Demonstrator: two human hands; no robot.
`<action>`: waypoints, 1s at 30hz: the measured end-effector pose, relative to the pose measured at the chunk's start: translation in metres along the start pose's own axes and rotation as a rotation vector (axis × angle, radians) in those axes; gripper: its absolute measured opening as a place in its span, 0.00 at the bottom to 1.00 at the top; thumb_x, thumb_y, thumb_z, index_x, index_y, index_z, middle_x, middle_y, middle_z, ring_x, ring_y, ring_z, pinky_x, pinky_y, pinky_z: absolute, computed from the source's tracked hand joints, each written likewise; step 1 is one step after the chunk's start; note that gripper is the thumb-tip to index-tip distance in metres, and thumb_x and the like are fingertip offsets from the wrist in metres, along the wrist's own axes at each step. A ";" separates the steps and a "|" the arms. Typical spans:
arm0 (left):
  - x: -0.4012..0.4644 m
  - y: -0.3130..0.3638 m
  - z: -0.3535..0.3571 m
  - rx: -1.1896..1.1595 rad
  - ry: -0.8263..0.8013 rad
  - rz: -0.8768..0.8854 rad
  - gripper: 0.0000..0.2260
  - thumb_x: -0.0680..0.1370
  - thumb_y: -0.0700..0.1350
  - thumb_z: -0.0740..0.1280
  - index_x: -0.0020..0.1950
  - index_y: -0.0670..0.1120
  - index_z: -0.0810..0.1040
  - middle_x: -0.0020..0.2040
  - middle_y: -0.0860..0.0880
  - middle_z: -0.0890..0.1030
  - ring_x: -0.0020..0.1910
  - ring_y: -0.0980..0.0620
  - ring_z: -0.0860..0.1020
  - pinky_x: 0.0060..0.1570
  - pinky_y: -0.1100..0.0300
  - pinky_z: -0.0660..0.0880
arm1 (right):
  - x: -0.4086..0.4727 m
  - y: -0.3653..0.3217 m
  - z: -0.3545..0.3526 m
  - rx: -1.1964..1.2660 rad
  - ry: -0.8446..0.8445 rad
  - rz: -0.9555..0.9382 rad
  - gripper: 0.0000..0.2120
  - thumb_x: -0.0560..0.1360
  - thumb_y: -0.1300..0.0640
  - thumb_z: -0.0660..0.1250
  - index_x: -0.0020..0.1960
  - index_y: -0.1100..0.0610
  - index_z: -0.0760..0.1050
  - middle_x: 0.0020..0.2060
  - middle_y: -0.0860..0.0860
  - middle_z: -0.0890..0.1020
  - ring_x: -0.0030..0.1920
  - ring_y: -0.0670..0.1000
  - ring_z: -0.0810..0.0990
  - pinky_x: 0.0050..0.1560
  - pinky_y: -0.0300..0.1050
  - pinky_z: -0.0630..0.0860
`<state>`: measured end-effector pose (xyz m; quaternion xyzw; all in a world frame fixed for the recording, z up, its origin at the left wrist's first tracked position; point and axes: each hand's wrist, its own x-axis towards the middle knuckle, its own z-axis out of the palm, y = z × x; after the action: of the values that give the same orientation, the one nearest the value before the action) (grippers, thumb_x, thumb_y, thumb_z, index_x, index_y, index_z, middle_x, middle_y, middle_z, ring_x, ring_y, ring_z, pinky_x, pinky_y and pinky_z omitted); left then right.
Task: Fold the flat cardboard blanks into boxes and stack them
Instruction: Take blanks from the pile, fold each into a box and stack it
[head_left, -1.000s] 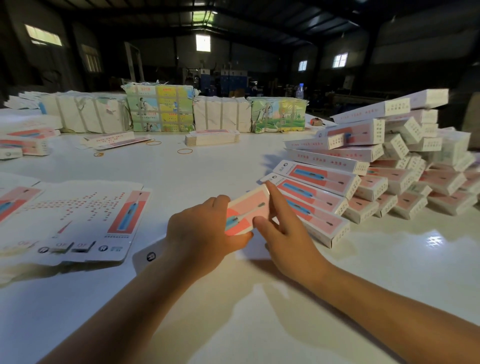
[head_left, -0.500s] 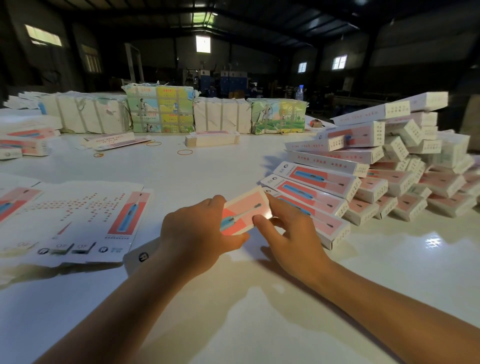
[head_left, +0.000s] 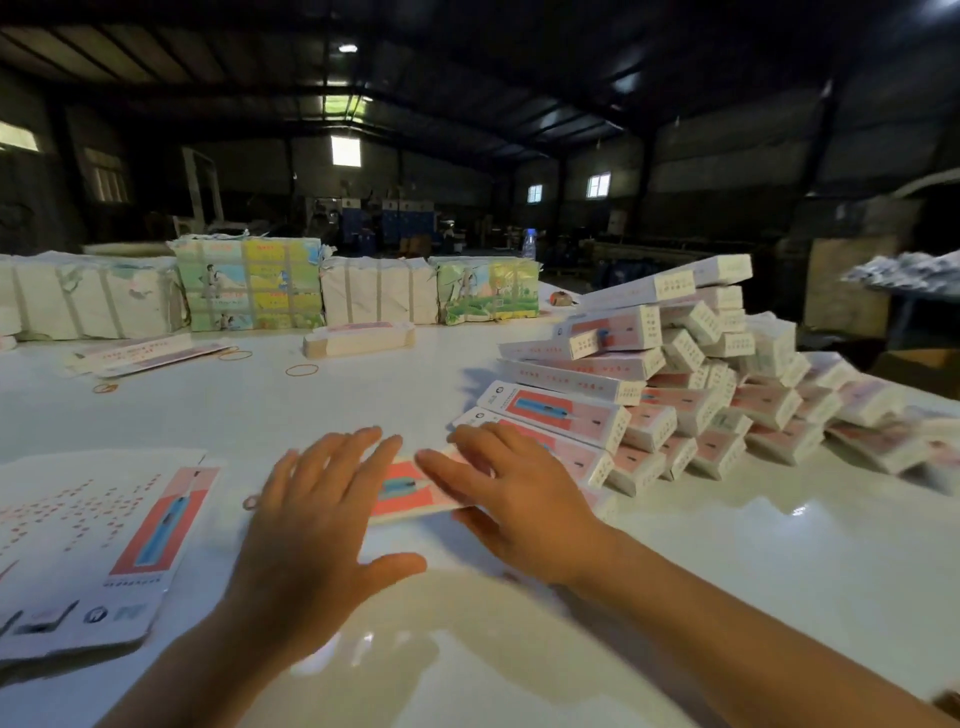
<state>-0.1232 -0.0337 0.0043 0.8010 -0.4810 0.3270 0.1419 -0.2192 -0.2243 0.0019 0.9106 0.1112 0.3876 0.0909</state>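
Both hands lie spread over a folded box (head_left: 408, 488) at the centre of the white worktop (head_left: 727, 571). The left hand (head_left: 317, 519) has straight, splayed fingers over the box's near-left end, gripping nothing. The right hand (head_left: 511, 493) rests flat on its far-right end, fingers extended. At 2 o'clock, touching the box, rises the stack of finished boxes (head_left: 675, 384). At 9 o'clock lie the flat blanks (head_left: 104, 535). Wrapped bundles (head_left: 249, 283) line the 12 o'clock edge.

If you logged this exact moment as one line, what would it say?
left hand: open, over table | right hand: open, flat on box | pile of boxes: right | flat blanks: left
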 end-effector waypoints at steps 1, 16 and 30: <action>0.000 0.002 0.003 0.013 0.074 0.009 0.34 0.70 0.66 0.64 0.65 0.42 0.74 0.61 0.41 0.77 0.56 0.37 0.78 0.52 0.38 0.73 | 0.004 0.012 -0.006 -0.014 0.038 0.067 0.22 0.71 0.55 0.72 0.63 0.58 0.76 0.52 0.59 0.79 0.47 0.60 0.77 0.42 0.51 0.76; 0.004 0.011 0.053 -0.204 -0.018 0.270 0.18 0.64 0.60 0.55 0.48 0.56 0.74 0.42 0.60 0.80 0.42 0.61 0.70 0.25 0.69 0.74 | 0.053 0.252 -0.098 -0.417 0.024 1.200 0.12 0.77 0.53 0.60 0.58 0.52 0.75 0.61 0.57 0.72 0.63 0.61 0.67 0.61 0.57 0.66; -0.003 0.014 0.044 -0.213 -0.181 0.156 0.16 0.67 0.59 0.56 0.40 0.55 0.82 0.41 0.60 0.80 0.37 0.60 0.79 0.30 0.72 0.72 | 0.019 0.028 -0.032 0.178 0.052 0.420 0.10 0.75 0.58 0.64 0.55 0.57 0.79 0.54 0.54 0.80 0.56 0.56 0.75 0.56 0.51 0.71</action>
<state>-0.1192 -0.0617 -0.0317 0.7679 -0.5845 0.2105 0.1564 -0.2256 -0.2436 0.0437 0.9079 -0.0448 0.4099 -0.0752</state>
